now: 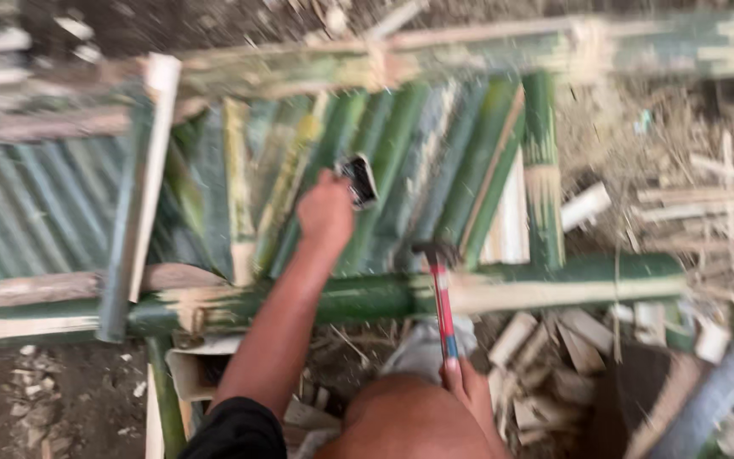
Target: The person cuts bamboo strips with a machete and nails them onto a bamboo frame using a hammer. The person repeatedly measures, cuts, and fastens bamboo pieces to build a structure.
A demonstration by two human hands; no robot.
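Nearest the camera, a bare knee [409, 421] fills the bottom edge, and beside it the right hand [467, 384] wraps its fingers tight around the red handle of a hammer [442, 297], whose dark head rests against the thick green bamboo rail [341, 299] crossing the frame. Offcuts of split bamboo [545, 357] litter the dirt below that rail. Further out, the left hand [326, 212] reaches over the rail with fingers curled onto a small dark, flat object [358, 180]; motion blur hides what it is and how exactly it is pinched. It sits on the green bamboo slats [401, 161] laid side by side between this rail and the far rail [435, 55]. Judging by the layout, most slats seem placed, while the loose pale strip [150, 170] lying across them appears unfixed.
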